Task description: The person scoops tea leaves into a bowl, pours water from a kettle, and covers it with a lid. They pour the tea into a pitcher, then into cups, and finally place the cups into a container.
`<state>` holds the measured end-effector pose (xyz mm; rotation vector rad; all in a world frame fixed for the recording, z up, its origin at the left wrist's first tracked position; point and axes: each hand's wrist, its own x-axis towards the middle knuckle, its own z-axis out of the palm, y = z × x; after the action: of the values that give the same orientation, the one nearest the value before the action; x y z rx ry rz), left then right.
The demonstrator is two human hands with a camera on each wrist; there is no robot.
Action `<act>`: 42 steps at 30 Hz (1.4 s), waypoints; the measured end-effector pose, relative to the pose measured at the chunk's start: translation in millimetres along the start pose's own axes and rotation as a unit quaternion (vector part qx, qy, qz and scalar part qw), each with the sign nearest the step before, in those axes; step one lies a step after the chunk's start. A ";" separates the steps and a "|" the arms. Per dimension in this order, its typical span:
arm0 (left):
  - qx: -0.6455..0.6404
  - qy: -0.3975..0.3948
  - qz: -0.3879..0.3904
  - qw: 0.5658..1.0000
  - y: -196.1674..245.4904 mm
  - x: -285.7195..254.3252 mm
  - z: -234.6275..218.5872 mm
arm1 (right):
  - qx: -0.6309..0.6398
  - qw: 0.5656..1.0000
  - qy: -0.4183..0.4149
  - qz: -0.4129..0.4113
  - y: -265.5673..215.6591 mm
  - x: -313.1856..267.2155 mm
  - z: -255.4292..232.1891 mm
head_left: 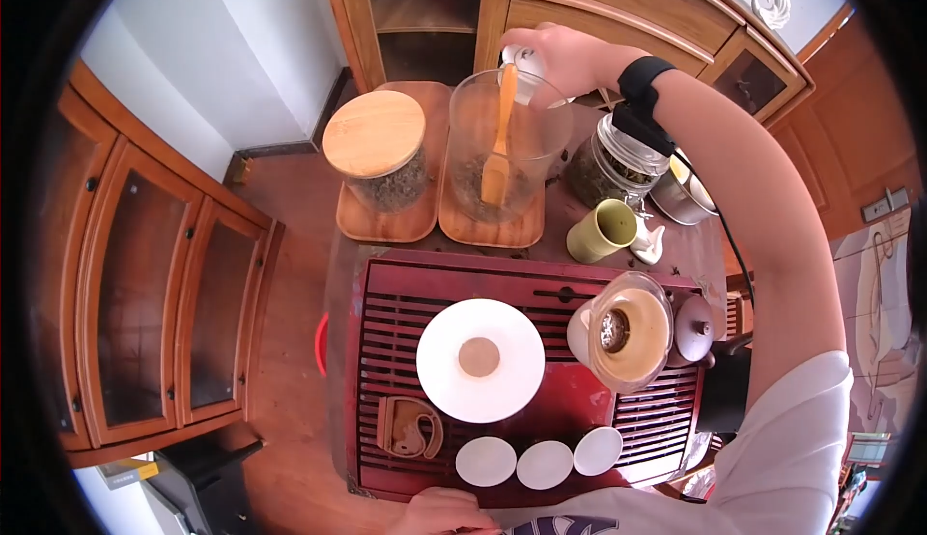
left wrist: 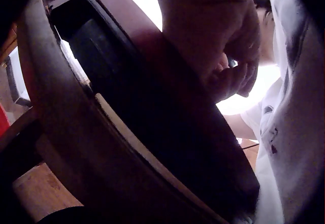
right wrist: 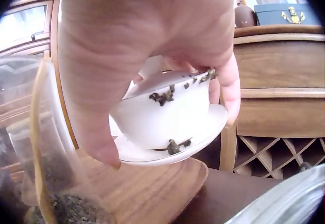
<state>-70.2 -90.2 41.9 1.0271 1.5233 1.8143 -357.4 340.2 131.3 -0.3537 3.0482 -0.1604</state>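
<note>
Above the far side of the table, my right hand [head_left: 560, 57] holds a white gaiwan [right wrist: 162, 115] by its saucer [right wrist: 203, 135], thumb and fingers spread to the saucer's edge. Dark tea leaves [right wrist: 162, 96] cling along the lid line, and a few more lie on the saucer. Just beside it stands a clear glass canister [head_left: 463, 120] with loose tea at the bottom and a wooden scoop [head_left: 496, 173] leaning inside. My left hand [head_left: 442, 513] is low by the near edge of the tea tray [head_left: 570, 395], its fingers [left wrist: 236, 79] loosely curled with nothing visible in them.
Around the tray are a wood-lidded tea canister [head_left: 375, 134], a clamp-lid glass jar [head_left: 589, 173], a green cup [head_left: 603, 230] and a metal bowl [head_left: 684, 205]. On it sit a white dish [head_left: 444, 361], three white cups [head_left: 546, 464], a strainer [head_left: 652, 332] and a purple-brown teapot [head_left: 691, 330].
</note>
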 end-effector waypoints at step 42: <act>-0.047 0.016 0.025 0.998 -4.8 4.3 -2.5 | -0.071 0.983 -0.162 -0.056 -47.0 36.6 26.8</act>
<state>-74.9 -87.1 37.9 1.0032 1.4286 1.9259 -380.2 283.6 107.9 -0.5050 2.7248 0.1023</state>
